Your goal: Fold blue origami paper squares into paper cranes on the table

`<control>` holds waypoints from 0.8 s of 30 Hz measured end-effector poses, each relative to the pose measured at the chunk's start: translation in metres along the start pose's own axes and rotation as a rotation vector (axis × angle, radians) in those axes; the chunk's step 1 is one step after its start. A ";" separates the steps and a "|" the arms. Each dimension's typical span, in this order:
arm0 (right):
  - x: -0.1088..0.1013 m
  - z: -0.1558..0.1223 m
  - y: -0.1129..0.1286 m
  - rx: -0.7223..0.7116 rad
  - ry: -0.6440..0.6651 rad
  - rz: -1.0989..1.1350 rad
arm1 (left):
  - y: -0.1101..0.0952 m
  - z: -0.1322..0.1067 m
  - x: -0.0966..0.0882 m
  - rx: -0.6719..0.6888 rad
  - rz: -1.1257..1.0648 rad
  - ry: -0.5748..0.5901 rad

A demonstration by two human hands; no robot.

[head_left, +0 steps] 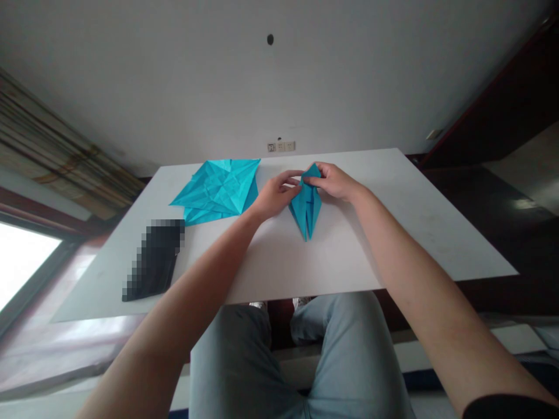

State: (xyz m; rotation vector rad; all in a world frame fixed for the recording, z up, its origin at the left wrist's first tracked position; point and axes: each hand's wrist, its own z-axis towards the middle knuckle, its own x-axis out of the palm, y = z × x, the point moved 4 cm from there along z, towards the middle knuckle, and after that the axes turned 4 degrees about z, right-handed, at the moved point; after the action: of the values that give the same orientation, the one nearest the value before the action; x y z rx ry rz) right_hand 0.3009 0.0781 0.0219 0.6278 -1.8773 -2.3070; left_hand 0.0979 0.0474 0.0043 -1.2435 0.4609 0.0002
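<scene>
Both the left hand point(276, 195) and right hand point(335, 181) pinch the folded blue paper point(307, 210), hiding its top; a pixelated dark object point(154, 259) stays unreadable.

The person is wearing light blue-grey jeans point(301, 355), creasing softly over both knees. Both forearms are showing bare up to the elbow. A dark sleeve point(510, 406) is edging into view at the near right. The left hand point(275, 195) and right hand point(334, 180) are wearing nothing.
</scene>
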 end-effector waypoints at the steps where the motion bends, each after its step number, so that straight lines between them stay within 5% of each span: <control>1: 0.000 0.001 0.000 0.001 -0.005 0.013 | 0.000 0.000 -0.001 -0.013 -0.001 -0.012; 14: -0.013 0.003 0.005 0.025 -0.212 0.089 | 0.003 0.005 -0.003 -0.028 -0.037 -0.060; 24: -0.001 -0.001 0.002 0.086 -0.014 0.163 | 0.002 0.003 -0.008 -0.019 0.110 -0.117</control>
State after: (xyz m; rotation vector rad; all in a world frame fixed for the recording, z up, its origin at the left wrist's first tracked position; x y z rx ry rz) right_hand 0.3020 0.0771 0.0242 0.4497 -1.9630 -2.1454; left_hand 0.0910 0.0529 0.0057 -1.2283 0.4276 0.1699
